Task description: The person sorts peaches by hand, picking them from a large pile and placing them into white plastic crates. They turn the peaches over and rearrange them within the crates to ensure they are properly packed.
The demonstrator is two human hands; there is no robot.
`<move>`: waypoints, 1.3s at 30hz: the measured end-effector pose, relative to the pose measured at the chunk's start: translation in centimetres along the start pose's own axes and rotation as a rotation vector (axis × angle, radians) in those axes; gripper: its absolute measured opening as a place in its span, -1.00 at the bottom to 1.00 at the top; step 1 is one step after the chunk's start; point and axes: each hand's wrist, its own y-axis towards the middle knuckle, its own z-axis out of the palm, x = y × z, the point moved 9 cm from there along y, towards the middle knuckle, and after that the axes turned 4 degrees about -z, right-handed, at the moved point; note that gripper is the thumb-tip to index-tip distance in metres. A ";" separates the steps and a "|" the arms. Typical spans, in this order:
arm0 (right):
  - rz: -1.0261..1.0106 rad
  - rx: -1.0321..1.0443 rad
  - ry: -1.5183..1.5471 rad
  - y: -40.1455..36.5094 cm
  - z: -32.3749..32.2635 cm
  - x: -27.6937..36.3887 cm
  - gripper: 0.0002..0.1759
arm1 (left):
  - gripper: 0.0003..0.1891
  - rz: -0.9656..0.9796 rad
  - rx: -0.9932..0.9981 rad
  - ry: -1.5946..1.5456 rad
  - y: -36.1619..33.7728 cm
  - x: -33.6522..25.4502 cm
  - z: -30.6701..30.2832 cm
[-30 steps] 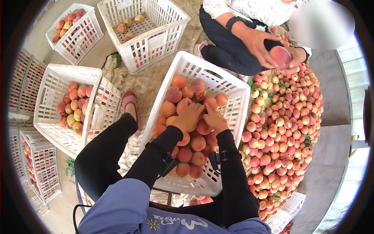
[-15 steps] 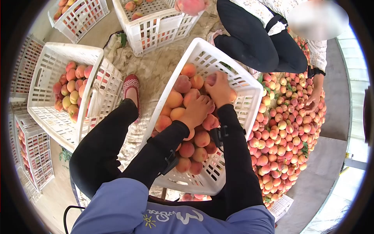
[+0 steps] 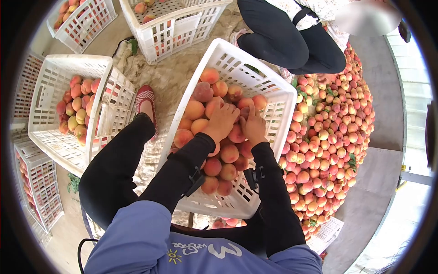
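A white slatted crate (image 3: 273, 132) stands tilted before me, partly filled with peaches (image 3: 194, 110). Inside it, my left hand (image 3: 221, 121) curls its fingers over a peach in the upper middle of the pile. Close beside it on the right, my right hand (image 3: 253, 125) has its fingers bent round a darker peach, which they partly cover. The fingertips of the two hands are nearly touching. More peaches lie all round both hands, and two or more rows show below my wrists.
Peaches are heaped (image 3: 328, 132) on the right, beside a seated person (image 3: 278, 34). Another crate of peaches (image 3: 106, 109) stands left, beyond my shoe (image 3: 146, 98). More crates (image 3: 175, 34) stand at the top and far left. A printed sheet (image 3: 328, 233) lies lower right.
My right hand has come back toward me, uncovering a peach near the crate's far side. My left hand stays on the pile. The other person's hand has moved left across the heap. The view has shifted slightly.
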 end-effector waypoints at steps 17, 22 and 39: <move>-0.047 0.294 0.135 -0.2 -1.7 -1.1 -0.09 | -0.34 0.063 0.242 0.173 0.6 -2.2 0.9; -0.201 0.176 0.475 -4.3 -8.6 -1.7 -0.25 | -0.38 0.084 0.231 0.179 0.1 -2.0 1.1; 1.189 -0.487 1.026 -63.5 2.1 -19.1 -0.51 | -0.30 0.296 0.415 0.535 0.5 -1.8 3.4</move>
